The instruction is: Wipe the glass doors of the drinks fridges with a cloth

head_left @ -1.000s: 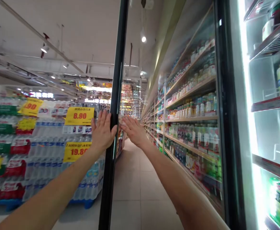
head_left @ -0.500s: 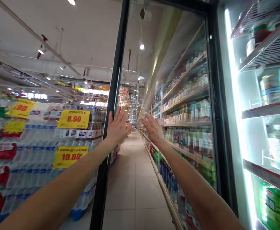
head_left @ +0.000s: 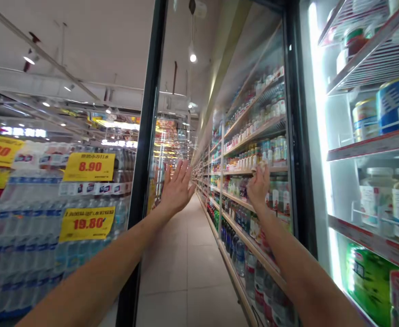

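A tall glass refrigerator door (head_left: 220,68) with a black frame (head_left: 141,172) stands open ahead of me, seen from its inner side. My left hand (head_left: 177,188) is flat against the glass, fingers spread and pointing up, just right of the frame's left edge. My right hand (head_left: 259,186) also rests on the glass further right, near the hinge-side frame (head_left: 296,136); its fingers look loosely curled and hold nothing that I can see. Through the glass runs a shop aisle (head_left: 189,254) lined with drink shelves (head_left: 250,181).
The lit cooler interior (head_left: 373,150) on my right has wire shelves with cans, jars and green packs. On the left stand stacked cases of bottled water (head_left: 32,236) under yellow price signs (head_left: 88,165). The tiled aisle floor stretches straight ahead.
Both hands have slid to the right across the glass. The left hand left the door's black edge, and the door has swung further left in my view.
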`<state>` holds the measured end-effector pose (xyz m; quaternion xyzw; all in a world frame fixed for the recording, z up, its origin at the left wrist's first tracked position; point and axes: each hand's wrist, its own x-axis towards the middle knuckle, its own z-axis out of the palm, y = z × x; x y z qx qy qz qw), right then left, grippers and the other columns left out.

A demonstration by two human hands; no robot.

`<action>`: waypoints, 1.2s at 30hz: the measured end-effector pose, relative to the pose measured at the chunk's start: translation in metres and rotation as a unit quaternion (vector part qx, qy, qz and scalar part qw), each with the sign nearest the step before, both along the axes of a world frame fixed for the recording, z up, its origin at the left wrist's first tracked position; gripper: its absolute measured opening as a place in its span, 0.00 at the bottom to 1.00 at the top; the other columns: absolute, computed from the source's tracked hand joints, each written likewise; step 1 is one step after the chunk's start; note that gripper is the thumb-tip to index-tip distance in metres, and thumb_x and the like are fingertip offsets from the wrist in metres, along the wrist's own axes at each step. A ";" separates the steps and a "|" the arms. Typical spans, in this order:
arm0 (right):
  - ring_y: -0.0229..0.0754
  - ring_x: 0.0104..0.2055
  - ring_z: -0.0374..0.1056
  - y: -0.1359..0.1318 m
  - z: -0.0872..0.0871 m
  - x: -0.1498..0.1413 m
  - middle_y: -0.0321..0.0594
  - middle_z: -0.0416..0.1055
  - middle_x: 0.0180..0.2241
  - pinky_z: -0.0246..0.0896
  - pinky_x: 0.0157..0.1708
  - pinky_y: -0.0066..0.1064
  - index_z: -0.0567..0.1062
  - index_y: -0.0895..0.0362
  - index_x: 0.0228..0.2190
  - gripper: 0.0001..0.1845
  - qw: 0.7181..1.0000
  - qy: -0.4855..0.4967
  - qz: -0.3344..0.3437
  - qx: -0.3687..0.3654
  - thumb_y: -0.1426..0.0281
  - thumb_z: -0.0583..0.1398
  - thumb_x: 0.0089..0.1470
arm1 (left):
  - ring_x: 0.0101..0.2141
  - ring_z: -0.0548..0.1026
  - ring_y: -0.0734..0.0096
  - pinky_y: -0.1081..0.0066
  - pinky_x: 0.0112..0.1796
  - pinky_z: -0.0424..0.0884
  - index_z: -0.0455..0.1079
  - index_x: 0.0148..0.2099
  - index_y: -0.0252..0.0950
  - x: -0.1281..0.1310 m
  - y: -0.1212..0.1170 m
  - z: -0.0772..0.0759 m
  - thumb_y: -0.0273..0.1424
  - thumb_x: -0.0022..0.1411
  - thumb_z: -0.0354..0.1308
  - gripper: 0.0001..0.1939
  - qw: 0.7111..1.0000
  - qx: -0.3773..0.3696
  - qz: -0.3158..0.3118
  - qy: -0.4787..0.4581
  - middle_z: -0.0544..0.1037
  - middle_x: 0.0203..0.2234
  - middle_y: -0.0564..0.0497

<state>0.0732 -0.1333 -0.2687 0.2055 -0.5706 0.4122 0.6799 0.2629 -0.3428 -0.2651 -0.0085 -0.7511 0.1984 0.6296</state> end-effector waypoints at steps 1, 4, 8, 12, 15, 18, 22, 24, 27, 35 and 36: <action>0.49 0.62 0.46 0.004 -0.003 -0.003 0.52 0.50 0.60 0.49 0.57 0.51 0.64 0.60 0.52 0.25 1.000 -0.011 -0.002 -0.027 0.75 0.45 0.54 | 0.62 0.44 0.61 0.53 0.60 0.37 0.48 0.63 0.34 -0.003 0.003 -0.003 0.36 0.62 0.43 0.28 1.000 0.001 -0.002 -0.002 0.50 0.62 0.44; 0.46 0.63 0.45 0.002 -0.023 0.001 0.47 0.51 0.60 0.49 0.58 0.48 0.65 0.56 0.52 0.24 0.998 0.016 -0.009 0.056 0.74 0.46 0.54 | 0.62 0.45 0.62 0.53 0.60 0.38 0.49 0.62 0.34 -0.013 0.018 -0.014 0.36 0.63 0.43 0.27 1.000 -0.009 -0.010 -0.025 0.51 0.62 0.45; 0.44 0.63 0.45 0.013 -0.045 -0.005 0.42 0.54 0.59 0.48 0.59 0.45 0.67 0.52 0.50 0.24 0.973 0.048 -0.012 0.225 0.76 0.49 0.51 | 0.62 0.45 0.62 0.53 0.60 0.38 0.50 0.62 0.34 -0.025 0.036 -0.029 0.36 0.63 0.43 0.27 0.997 -0.034 -0.019 -0.066 0.51 0.61 0.45; 0.51 0.62 0.47 0.055 -0.049 -0.034 0.54 0.50 0.60 0.50 0.57 0.51 0.66 0.61 0.51 0.24 0.996 -0.080 -0.023 -0.040 0.75 0.46 0.53 | 0.62 0.45 0.63 0.54 0.60 0.37 0.50 0.62 0.33 -0.035 0.045 -0.040 0.37 0.62 0.44 0.27 0.996 -0.033 -0.017 -0.079 0.51 0.62 0.45; 0.51 0.63 0.45 0.059 -0.065 -0.035 0.55 0.47 0.61 0.49 0.56 0.52 0.64 0.61 0.52 0.24 0.996 -0.079 -0.022 -0.019 0.73 0.46 0.55 | 0.62 0.45 0.63 0.54 0.60 0.36 0.51 0.62 0.33 -0.045 0.051 -0.051 0.36 0.62 0.44 0.27 0.994 -0.046 -0.022 -0.092 0.51 0.62 0.45; 0.47 0.64 0.43 0.043 -0.093 -0.022 0.46 0.48 0.61 0.48 0.58 0.49 0.65 0.53 0.52 0.23 0.982 0.017 -0.015 0.185 0.74 0.49 0.54 | 0.62 0.46 0.63 0.54 0.60 0.36 0.50 0.62 0.33 -0.055 0.057 -0.066 0.37 0.62 0.45 0.28 0.992 -0.057 -0.036 -0.102 0.51 0.61 0.45; 0.46 0.63 0.45 0.046 -0.110 -0.025 0.45 0.51 0.60 0.48 0.58 0.48 0.66 0.53 0.50 0.22 0.987 0.020 -0.013 0.162 0.75 0.48 0.54 | 0.62 0.46 0.63 0.54 0.60 0.37 0.49 0.63 0.33 -0.060 0.056 -0.085 0.36 0.62 0.45 0.28 0.991 -0.074 -0.048 -0.105 0.53 0.61 0.45; 0.49 0.63 0.45 0.051 -0.112 -0.032 0.49 0.49 0.61 0.49 0.57 0.51 0.65 0.56 0.52 0.23 0.999 -0.042 -0.019 -0.013 0.74 0.46 0.55 | 0.62 0.46 0.64 0.55 0.60 0.37 0.49 0.63 0.34 -0.058 0.054 -0.093 0.36 0.62 0.45 0.28 0.990 -0.075 -0.048 -0.108 0.53 0.61 0.46; 0.50 0.64 0.43 0.040 -0.127 -0.023 0.50 0.47 0.61 0.48 0.57 0.52 0.64 0.57 0.53 0.23 0.997 -0.056 -0.017 -0.045 0.74 0.46 0.55 | 0.62 0.47 0.64 0.56 0.60 0.36 0.51 0.62 0.33 -0.054 0.051 -0.105 0.36 0.62 0.46 0.27 0.991 -0.068 -0.046 -0.109 0.53 0.61 0.46; 0.48 0.64 0.44 0.026 -0.169 -0.008 0.44 0.47 0.62 0.48 0.58 0.50 0.65 0.52 0.52 0.25 0.996 -0.026 -0.020 0.083 0.76 0.49 0.53 | 0.60 0.52 0.64 0.57 0.60 0.37 0.54 0.61 0.34 -0.041 0.036 -0.140 0.36 0.60 0.49 0.27 0.989 -0.071 -0.067 -0.115 0.57 0.59 0.47; 0.49 0.63 0.44 0.029 -0.167 -0.011 0.47 0.46 0.62 0.49 0.57 0.51 0.64 0.55 0.53 0.24 0.998 -0.052 -0.024 0.008 0.76 0.48 0.54 | 0.60 0.53 0.63 0.57 0.60 0.37 0.54 0.61 0.34 -0.039 0.035 -0.143 0.35 0.60 0.49 0.27 0.989 -0.070 -0.069 -0.114 0.57 0.59 0.47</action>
